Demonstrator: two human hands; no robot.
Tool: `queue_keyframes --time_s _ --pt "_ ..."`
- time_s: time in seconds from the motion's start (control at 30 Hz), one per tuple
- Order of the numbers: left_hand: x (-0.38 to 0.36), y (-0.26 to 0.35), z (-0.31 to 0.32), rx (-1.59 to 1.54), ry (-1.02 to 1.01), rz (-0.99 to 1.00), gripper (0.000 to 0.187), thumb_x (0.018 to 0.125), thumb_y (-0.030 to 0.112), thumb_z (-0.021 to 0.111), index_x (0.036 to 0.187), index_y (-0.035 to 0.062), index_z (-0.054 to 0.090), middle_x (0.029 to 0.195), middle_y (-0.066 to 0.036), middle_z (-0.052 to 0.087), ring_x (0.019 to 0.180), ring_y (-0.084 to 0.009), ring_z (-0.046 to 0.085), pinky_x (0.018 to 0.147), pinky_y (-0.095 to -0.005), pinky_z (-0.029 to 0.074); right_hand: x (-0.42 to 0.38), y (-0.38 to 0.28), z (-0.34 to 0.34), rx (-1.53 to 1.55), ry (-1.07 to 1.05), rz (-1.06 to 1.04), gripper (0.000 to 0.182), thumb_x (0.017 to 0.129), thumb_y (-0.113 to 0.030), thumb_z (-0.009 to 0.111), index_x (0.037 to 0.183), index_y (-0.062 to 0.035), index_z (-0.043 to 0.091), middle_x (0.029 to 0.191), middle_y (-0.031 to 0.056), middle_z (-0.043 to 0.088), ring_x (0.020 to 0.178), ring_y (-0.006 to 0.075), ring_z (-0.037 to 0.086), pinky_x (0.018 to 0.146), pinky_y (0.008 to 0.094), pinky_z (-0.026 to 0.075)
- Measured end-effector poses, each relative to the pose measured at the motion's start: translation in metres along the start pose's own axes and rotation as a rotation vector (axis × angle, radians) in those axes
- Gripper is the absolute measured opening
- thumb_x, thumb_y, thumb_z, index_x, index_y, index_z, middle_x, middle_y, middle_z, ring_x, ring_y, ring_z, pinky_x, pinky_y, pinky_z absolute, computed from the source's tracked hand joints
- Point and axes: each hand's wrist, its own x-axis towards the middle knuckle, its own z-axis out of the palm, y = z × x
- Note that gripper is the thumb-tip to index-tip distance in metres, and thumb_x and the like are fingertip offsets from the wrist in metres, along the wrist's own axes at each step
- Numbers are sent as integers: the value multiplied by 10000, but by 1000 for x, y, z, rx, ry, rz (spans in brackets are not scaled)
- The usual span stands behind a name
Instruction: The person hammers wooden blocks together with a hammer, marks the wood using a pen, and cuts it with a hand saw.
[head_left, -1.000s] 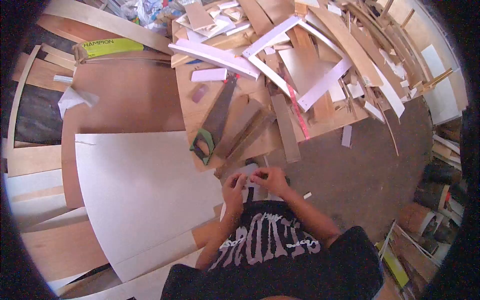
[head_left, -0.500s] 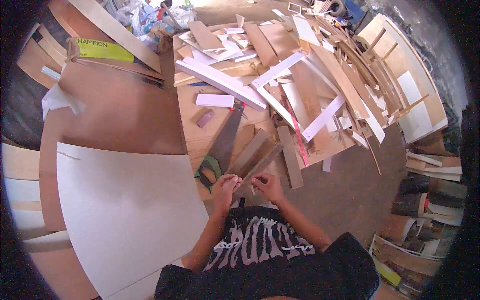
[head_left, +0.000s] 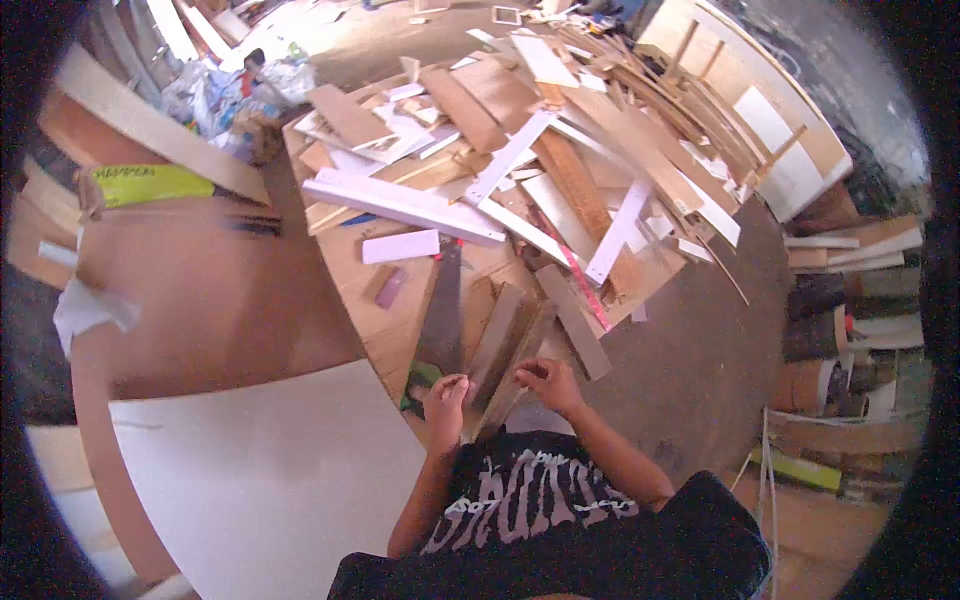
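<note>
Both hands are raised in front of the black shirt, at the near edge of the workbench (head_left: 340, 262). My left hand (head_left: 447, 402) has its fingers pinched together; anything between them is too small to make out. To its right, my right hand (head_left: 550, 384) is also closed in a pinch, its contents unclear. The two hands are apart. Just beyond them lie brown wooden strips (head_left: 497, 330). A handsaw (head_left: 442, 315) with a green handle lies beside my left hand, and a brown block (head_left: 573, 318) is beyond my right hand.
White-painted boards (head_left: 405, 205) and a heap of wood offcuts (head_left: 480, 95) cover the bench's far part. A red tape strip (head_left: 580, 275) lies among them. A large white sheet (head_left: 270, 480) is at the lower left. Panels (head_left: 770, 110) lean at the right.
The view has shifted, so the bench appears further left. My hands have moved slightly apart.
</note>
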Motion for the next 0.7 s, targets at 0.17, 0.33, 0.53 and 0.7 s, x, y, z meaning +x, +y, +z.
queue_keyframes --time_s 0.17,0.33,0.53,0.7 --pt "5 -2 39 -71 -199 -140 164 952 109 657 1051 -22 658 917 -80 716 826 -149 679 774 -259 532 -22 17 -31 -10 169 60 223 933 -163 716 1088 -4 723 887 52 742 778 100 684 719 262 542" --pt "2 6 85 15 -329 -91 166 960 129 654 1041 -16 658 914 -80 714 806 -134 666 732 -249 515 -42 59 -65 145 310 81 208 947 -165 700 1068 2 723 864 32 724 764 88 655 706 258 532" --pt "-34 16 172 107 -306 -92 177 964 144 653 1038 -17 660 925 -81 718 800 -131 650 726 -263 509 -67 113 -113 331 306 127 199 960 -170 683 1040 9 716 872 26 717 784 89 653 712 254 531" --pt "-100 31 257 297 -279 -54 184 969 153 647 1038 -17 662 930 -78 717 801 -136 641 739 -273 503 -94 162 -167 494 283 58 194 965 -161 673 1043 12 711 878 37 713 781 94 653 705 256 534"
